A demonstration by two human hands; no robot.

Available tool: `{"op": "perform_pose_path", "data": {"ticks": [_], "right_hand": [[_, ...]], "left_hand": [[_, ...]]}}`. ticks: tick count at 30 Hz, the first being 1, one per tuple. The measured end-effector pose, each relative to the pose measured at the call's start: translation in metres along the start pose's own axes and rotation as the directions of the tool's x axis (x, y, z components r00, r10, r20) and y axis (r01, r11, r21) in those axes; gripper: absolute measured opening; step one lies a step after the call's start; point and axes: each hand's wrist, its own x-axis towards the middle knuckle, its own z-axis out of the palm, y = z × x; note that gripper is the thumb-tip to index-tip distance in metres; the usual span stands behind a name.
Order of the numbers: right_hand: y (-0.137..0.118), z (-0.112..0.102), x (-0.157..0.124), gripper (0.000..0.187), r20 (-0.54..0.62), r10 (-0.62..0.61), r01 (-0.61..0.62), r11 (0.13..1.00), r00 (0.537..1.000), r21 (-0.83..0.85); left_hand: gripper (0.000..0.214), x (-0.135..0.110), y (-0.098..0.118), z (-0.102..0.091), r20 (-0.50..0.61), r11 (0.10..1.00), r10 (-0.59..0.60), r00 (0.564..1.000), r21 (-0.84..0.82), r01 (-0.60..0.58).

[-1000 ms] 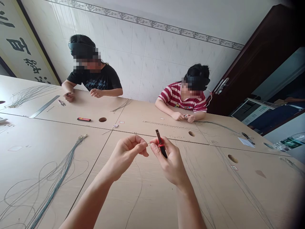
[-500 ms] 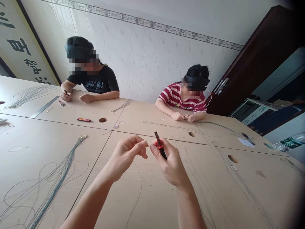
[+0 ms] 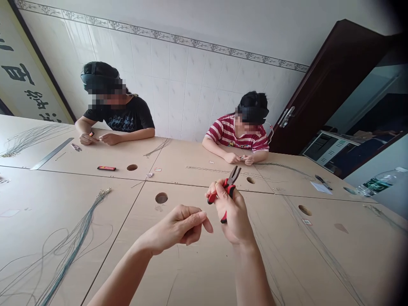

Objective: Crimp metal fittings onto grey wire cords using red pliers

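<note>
Head view: red-handled pliers [image 3: 227, 187] up in my right grip [image 3: 235, 214], raised over the desk [image 3: 197, 272].
Right grip is wrapped around the handles, nose pointing up and away, jaws parted. My left grip [image 3: 180, 225] hangs just beside it, thumb and fingertips pressed together; whether a wire sits between them I cannot tell. A wire bundle [image 3: 75, 242] lies off to my left.

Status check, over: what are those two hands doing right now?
Right hand grips red pliers, jaws open, pointing up. Left hand pinched shut beside it, apart. Nothing between them.
</note>
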Motion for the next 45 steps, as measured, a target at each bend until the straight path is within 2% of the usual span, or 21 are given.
{"op": "perform_pose_path", "data": {"ticks": [3,7,15,17,19,21,23,25,26,27,28,29,30,32,34,37,38,40,42,43,45], "right_hand": [[-0.002,-0.002,0.001,0.014,0.017,0.045,-0.047,0.982,0.999,0.183],[-0.008,-0.005,0.0,0.01,0.027,0.12,-0.123,0.948,0.992,0.292],[-0.017,-0.01,0.0,0.01,0.22,0.215,-0.301,0.802,0.951,0.516],[-0.017,-0.01,0.001,0.011,0.262,0.221,-0.335,0.756,0.939,0.563],[-0.017,-0.011,0.003,0.011,0.295,0.227,-0.366,0.702,0.928,0.611],[-0.015,-0.011,0.004,0.01,0.316,0.239,-0.393,0.652,0.918,0.648],[-0.011,-0.01,0.006,0.01,0.321,0.256,-0.409,0.626,0.912,0.664],[-0.006,-0.008,0.008,0.009,0.313,0.273,-0.415,0.625,0.909,0.661],[-0.003,-0.007,0.009,0.009,0.308,0.281,-0.416,0.63,0.909,0.656],[0.0,-0.005,0.01,0.009,0.302,0.29,-0.418,0.637,0.908,0.647],[0.002,-0.003,0.01,0.01,0.292,0.298,-0.418,0.648,0.909,0.637],[0.005,-0.001,0.01,0.01,0.281,0.306,-0.416,0.661,0.909,0.624],[0.006,0.001,0.01,0.011,0.266,0.313,-0.411,0.678,0.912,0.61],[0.008,0.005,0.008,0.011,0.233,0.32,-0.396,0.715,0.918,0.576],[0.006,0.007,0.005,0.012,0.212,0.313,-0.378,0.751,0.926,0.542],[-0.001,0.008,0.0,0.011,0.224,0.283,-0.36,0.783,0.933,0.507],[-0.003,0.009,-0.001,0.01,0.234,0.27,-0.353,0.791,0.934,0.5],[-0.008,0.008,-0.003,0.009,0.243,0.244,-0.336,0.806,0.939,0.487],[-0.011,0.007,-0.003,0.008,0.233,0.224,-0.312,0.822,0.946,0.476],[-0.012,0.006,-0.003,0.008,0.224,0.217,-0.301,0.828,0.95,0.473],[-0.013,0.003,-0.002,0.009,0.207,0.209,-0.285,0.834,0.956,0.472]], "left_hand": [[0.044,0.005,-0.007,0.002,0.001,0.999,-0.024,1.0,0.046,0.024],[0.049,0.007,-0.013,0.0,-0.004,0.992,-0.045,0.999,0.114,0.045],[0.046,-0.001,-0.012,-0.008,-0.025,0.99,-0.081,0.996,0.117,0.084],[0.045,-0.003,-0.013,-0.007,0.044,0.992,-0.101,0.994,0.082,0.097],[0.043,-0.008,-0.014,-0.003,0.187,0.995,-0.099,0.977,-0.004,0.102],[0.043,-0.016,-0.015,0.001,0.355,0.986,-0.048,0.934,-0.132,0.101],[0.045,-0.027,-0.013,0.006,0.442,0.964,0.045,0.896,-0.253,0.076],[0.047,-0.038,-0.006,0.01,0.346,0.919,0.197,0.917,-0.391,-0.05],[0.048,-0.041,0.0,0.012,0.231,0.87,0.303,0.924,-0.464,-0.169],[0.048,-0.044,0.007,0.012,0.075,0.79,0.409,0.909,-0.528,-0.312],[0.047,-0.044,0.016,0.012,-0.097,0.681,0.495,0.863,-0.573,-0.455],[0.044,-0.044,0.026,0.01,-0.251,0.561,0.55,0.796,-0.595,-0.575],[0.038,-0.041,0.036,0.007,-0.402,0.45,0.546,0.735,-0.599,-0.662],[0.03,-0.033,0.053,-0.004,-0.598,0.302,0.489,0.634,-0.566,-0.767],[0.037,-0.019,0.062,-0.021,-0.727,0.263,0.428,0.537,-0.469,-0.843],[0.048,0.007,0.053,-0.05,-0.849,0.345,0.354,0.392,-0.271,-0.899],[0.045,0.015,0.045,-0.058,-0.852,0.403,0.347,0.391,-0.241,-0.883],[0.039,0.029,0.026,-0.067,-0.831,0.553,0.322,0.454,-0.224,-0.802],[0.039,0.036,0.007,-0.065,-0.786,0.721,0.308,0.536,-0.175,-0.67],[0.04,0.037,-0.002,-0.06,-0.742,0.804,0.31,0.594,-0.128,-0.58],[0.043,0.032,-0.013,-0.045,-0.573,0.932,0.283,0.77,-0.025,-0.361]]}}
